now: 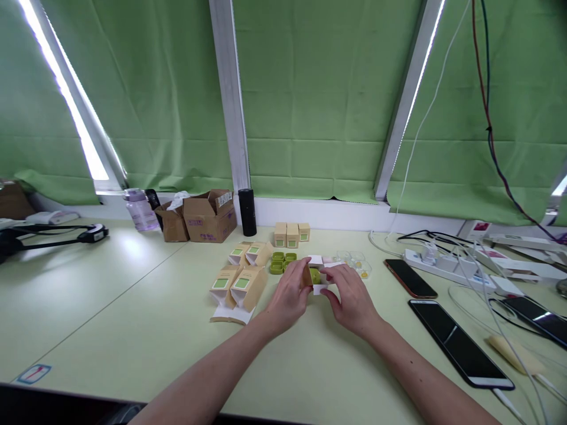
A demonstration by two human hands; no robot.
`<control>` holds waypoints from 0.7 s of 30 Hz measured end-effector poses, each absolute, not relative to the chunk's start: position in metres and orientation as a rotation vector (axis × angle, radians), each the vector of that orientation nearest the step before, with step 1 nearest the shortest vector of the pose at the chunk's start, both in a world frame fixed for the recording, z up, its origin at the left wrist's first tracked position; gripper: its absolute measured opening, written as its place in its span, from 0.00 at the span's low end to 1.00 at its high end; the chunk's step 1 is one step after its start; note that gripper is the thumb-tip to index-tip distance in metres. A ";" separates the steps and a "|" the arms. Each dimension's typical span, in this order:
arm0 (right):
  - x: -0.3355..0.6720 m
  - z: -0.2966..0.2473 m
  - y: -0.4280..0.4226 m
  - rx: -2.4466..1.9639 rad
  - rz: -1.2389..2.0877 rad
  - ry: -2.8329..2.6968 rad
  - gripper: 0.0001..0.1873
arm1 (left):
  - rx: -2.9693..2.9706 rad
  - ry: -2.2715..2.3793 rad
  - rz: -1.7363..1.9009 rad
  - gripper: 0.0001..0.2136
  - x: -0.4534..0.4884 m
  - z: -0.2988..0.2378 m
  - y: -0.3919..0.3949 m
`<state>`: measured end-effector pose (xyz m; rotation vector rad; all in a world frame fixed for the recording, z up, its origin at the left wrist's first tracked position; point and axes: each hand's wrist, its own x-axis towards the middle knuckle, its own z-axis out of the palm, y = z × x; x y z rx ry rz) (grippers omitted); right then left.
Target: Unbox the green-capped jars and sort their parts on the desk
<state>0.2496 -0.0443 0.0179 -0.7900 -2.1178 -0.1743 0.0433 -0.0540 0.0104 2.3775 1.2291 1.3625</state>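
Observation:
My left hand [290, 295] and my right hand [349, 298] meet at the middle of the pale green table [133, 307]. Together they pinch a small kraft-and-white carton [315, 277] with a round green case [315, 275] showing in its open mouth. Left of my hands lie several open kraft cartons with green labels [239, 286]. Just beyond my fingers sit more green cases [280, 262]. Three closed cartons [291, 234] stand upright further back. Clear plastic trays with yellow bits [358, 264] lie to the right of the carton.
Two brown cardboard boxes [201, 219], a clear bottle [140, 209] and a black cylinder [247, 212] stand along the back edge. Phones [458, 348] [410, 278], a power strip [443, 262] and cables crowd the right side. A black device [53, 236] lies far left.

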 end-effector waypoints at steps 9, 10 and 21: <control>0.248 0.016 -0.047 -0.749 0.044 -1.978 0.12 | 2.566 1.249 1.393 0.32 0.043 0.015 -0.056; 0.246 0.016 -0.047 -0.764 0.076 -1.941 0.09 | 2.600 1.253 1.402 0.32 0.043 0.015 -0.057; 0.235 0.011 -0.045 -0.897 0.250 -1.717 0.11 | 2.956 1.207 1.333 0.27 0.053 0.020 -0.064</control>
